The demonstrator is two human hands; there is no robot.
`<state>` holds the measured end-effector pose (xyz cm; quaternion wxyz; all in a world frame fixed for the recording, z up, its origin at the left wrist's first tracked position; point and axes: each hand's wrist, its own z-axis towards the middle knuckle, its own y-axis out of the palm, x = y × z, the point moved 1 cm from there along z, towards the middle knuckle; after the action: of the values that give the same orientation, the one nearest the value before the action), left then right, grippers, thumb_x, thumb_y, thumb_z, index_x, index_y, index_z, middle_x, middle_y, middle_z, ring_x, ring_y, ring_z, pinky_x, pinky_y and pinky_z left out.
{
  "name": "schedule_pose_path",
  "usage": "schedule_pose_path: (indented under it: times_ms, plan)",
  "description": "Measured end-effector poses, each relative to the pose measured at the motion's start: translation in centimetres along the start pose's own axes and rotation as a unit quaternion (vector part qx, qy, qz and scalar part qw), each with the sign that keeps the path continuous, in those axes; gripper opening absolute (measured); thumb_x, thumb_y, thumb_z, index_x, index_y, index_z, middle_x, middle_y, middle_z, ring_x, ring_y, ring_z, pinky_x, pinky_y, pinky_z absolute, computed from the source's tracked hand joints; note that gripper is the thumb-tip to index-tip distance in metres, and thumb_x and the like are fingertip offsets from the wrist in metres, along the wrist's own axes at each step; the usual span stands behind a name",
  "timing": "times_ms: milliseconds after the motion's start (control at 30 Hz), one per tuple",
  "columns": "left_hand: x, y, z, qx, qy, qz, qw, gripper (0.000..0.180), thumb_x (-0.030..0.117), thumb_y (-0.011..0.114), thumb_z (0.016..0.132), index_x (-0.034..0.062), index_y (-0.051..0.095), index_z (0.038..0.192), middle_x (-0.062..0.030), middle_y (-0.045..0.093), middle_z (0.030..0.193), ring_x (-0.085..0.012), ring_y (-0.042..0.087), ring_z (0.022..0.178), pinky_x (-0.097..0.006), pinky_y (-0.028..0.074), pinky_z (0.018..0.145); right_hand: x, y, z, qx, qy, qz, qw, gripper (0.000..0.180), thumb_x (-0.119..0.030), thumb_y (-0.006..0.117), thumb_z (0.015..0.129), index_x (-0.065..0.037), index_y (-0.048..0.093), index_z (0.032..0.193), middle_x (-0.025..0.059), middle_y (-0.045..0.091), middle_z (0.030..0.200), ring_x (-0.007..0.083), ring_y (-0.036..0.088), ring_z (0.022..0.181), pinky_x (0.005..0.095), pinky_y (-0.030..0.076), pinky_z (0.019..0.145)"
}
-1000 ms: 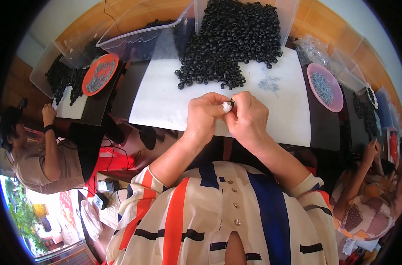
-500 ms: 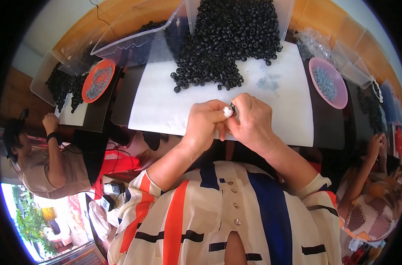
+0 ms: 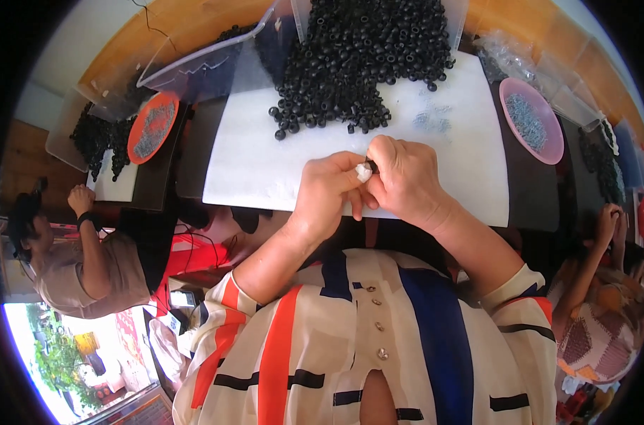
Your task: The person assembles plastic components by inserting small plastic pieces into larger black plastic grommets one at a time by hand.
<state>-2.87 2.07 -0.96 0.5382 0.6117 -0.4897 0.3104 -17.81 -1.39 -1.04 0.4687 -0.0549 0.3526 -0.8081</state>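
Observation:
Over the front of the white board (image 3: 254, 170), my hands meet and hold a small black part (image 3: 371, 165) between them. My left hand (image 3: 327, 188) pinches it from the left, a white wrap or pad at its thumb tip. My right hand (image 3: 409, 177) closes on it from the right with curled fingers. Most of the part is hidden by the fingers, so its shape does not show. Just beyond lies a large heap of small round black plastic pieces (image 3: 364, 67), many with a hole. Right of the heap is a small scatter of thin bluish-grey pieces (image 3: 434, 119).
A pink bowl (image 3: 559, 145) of bluish-grey pieces stands right of the board, an orange bowl (image 3: 172, 113) to the left. A clear plastic bin (image 3: 194, 78) sits at the back left. One person (image 3: 88, 258) works at the left, another (image 3: 598, 312) at the right.
The view has shifted slightly. My right hand has turned a little over the black part, and less of that part shows now. Both hands stay together.

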Motion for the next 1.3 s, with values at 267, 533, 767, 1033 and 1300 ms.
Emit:
schedule_pose_path:
  times_ms: [267,533,767,1033,1300]
  plan:
    - [0.3,-0.3,0.6,-0.04,-0.02,0.057,0.997,0.018,0.005,0.057,0.095,-0.0102,0.067,0.095,-0.0164,0.068,0.078,-0.0205,0.065,0.057,-0.027,0.046,0.043,-0.2,-0.5,0.0,-0.084,0.068,0.11,0.988,0.029,-0.004,0.071,0.071,-0.009,0.046,0.085,0.0046,0.064,0.064,0.0249,0.065,0.054,0.0351,0.046,0.046]
    - [0.5,-0.6,0.5,-0.053,-0.034,0.044,0.997,0.018,0.007,0.061,0.095,-0.0101,0.067,0.095,-0.016,0.068,0.077,-0.0209,0.066,0.059,-0.026,0.046,0.042,0.0,-0.5,-1.4,-0.102,0.145,0.177,0.968,0.026,-0.004,0.07,0.079,-0.009,0.046,0.088,0.0047,0.063,0.062,0.0255,0.065,0.054,0.0359,0.046,0.047]
    - [0.6,-0.5,0.7,-0.047,-0.036,0.059,0.997,0.021,0.009,0.062,0.095,-0.0112,0.068,0.096,-0.0165,0.067,0.073,-0.0213,0.066,0.057,-0.026,0.045,0.041,-0.1,-0.1,-1.5,-0.057,0.113,0.125,0.984,0.031,-0.015,0.076,0.08,-0.009,0.047,0.088,0.0055,0.062,0.06,0.0278,0.063,0.053,0.0374,0.046,0.048]
    - [1.8,-0.6,-0.2,0.013,0.136,0.424,0.895,0.018,0.013,0.068,0.087,-0.0044,0.071,0.087,-0.0137,0.068,0.069,-0.0206,0.066,0.061,-0.036,0.049,0.055,0.1,-1.3,-1.2,-0.142,0.074,0.052,0.986,0.035,-0.024,0.08,0.077,-0.008,0.05,0.087,0.0084,0.064,0.063,0.0304,0.066,0.058,0.0399,0.047,0.05]
    - [0.3,-3.3,0.2,0.053,0.237,0.409,0.88,0.015,0.003,0.069,0.08,-0.0026,0.071,0.094,-0.0117,0.068,0.075,-0.0185,0.062,0.064,-0.03,0.05,0.062,0.0,-1.1,-0.1,-0.254,0.064,0.006,0.965,0.031,-0.024,0.078,0.076,-0.008,0.054,0.089,0.0108,0.067,0.067,0.033,0.067,0.064,0.0439,0.048,0.054]
